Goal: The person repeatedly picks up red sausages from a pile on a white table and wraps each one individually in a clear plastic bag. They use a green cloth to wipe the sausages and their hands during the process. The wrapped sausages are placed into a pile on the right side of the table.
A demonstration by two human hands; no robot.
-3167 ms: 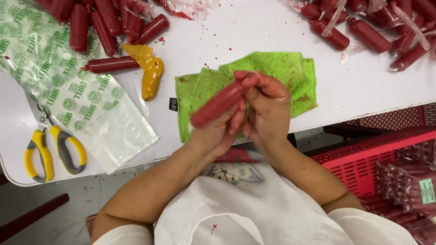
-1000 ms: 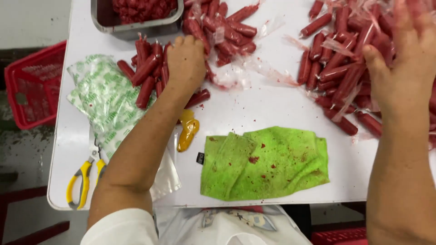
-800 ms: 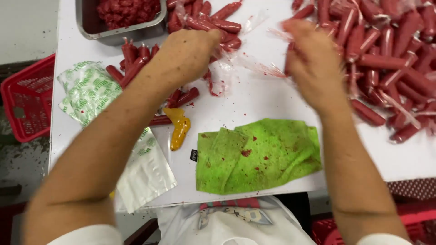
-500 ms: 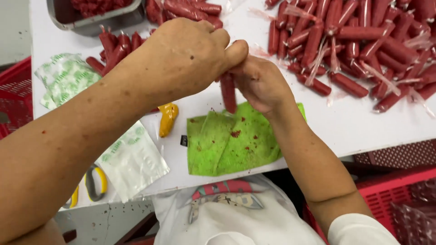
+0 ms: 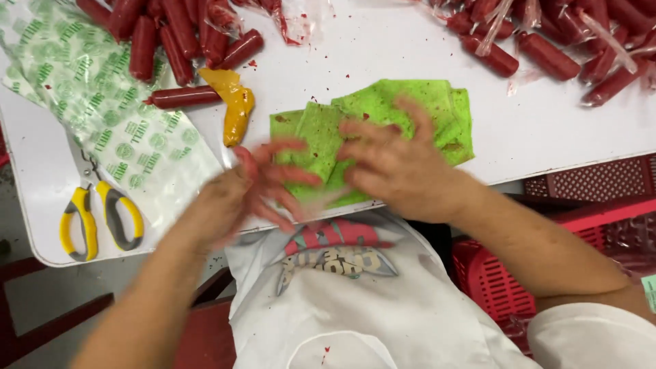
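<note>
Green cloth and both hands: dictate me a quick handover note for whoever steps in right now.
Left hand: blurred, fingers spread, over the near edge of the green cloth; whether it holds anything, cannot tell.
Right hand: blurred, open, over the cloth's middle.
Cloth: crumpled, red-stained, at the front edge of the white table.
Red sausages: piled upper left, more upper right; one lies apart beside a yellow piece.
Printed plastic bags on the left; yellow-handled scissors at the near left corner.
Many sausages are unsorted on the table.
</note>
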